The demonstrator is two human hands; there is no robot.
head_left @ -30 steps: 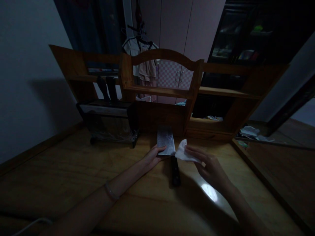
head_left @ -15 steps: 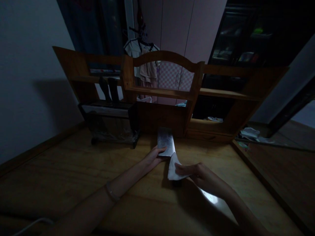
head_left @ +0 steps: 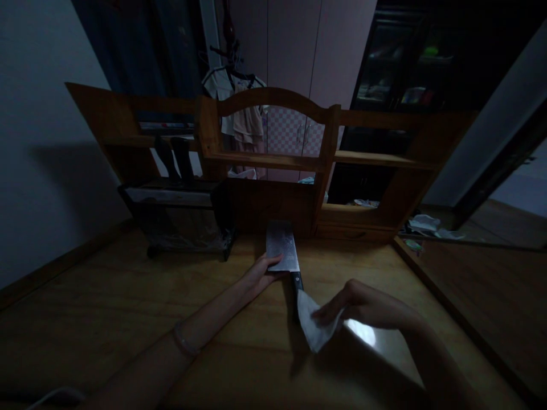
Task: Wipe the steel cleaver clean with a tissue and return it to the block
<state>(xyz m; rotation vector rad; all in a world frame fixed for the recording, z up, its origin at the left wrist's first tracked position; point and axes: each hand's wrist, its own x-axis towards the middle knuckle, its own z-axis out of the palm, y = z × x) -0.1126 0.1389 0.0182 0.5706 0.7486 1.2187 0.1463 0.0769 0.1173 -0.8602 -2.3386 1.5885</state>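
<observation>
A cleaver with a broad metal blade and a black handle is held above the wooden desk, its blade pointing away from me. My left hand grips the lower left part of the blade, thumb on top and fingers underneath. In my right hand a white cloth or tissue is pinched, and its left edge lies against the handle. The cloth hides part of the handle's lower end.
A black knife block with dark-handled tools stands at the left on the desktop. Behind it rises a wooden shelf unit. A white cable lies at the lower left, and a raised edge runs along the right.
My right hand has moved the cloth from the blade's lower corner down along the handle, uncovering the handle's upper part. My left hand keeps its hold; the camera view has shifted slightly.
</observation>
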